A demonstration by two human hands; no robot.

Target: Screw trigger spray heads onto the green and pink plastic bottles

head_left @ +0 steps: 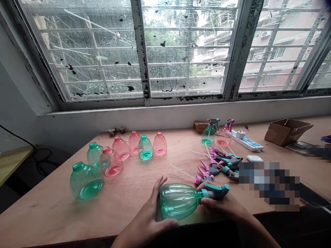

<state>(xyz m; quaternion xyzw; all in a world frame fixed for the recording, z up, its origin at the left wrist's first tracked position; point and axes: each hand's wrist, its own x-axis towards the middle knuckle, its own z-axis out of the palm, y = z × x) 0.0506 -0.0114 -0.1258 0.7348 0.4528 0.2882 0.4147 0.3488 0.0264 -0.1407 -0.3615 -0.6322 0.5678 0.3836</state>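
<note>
A green spray bottle lies on its side in the air near the table's front edge, a teal and grey trigger head on its neck. My left hand cups the bottle's base, thumb below and fingers above. Around the neck and head, my right hand is closed. Just beyond it lies a pile of pink, teal and grey trigger heads with thin tubes. To the left stand several open bottles without heads, among them a green bottle and a pink bottle.
At the back stand a green spray bottle and a pink spray bottle, both with heads. Right of them are a white power strip, a white mouse and an open cardboard box. A window rises behind the table.
</note>
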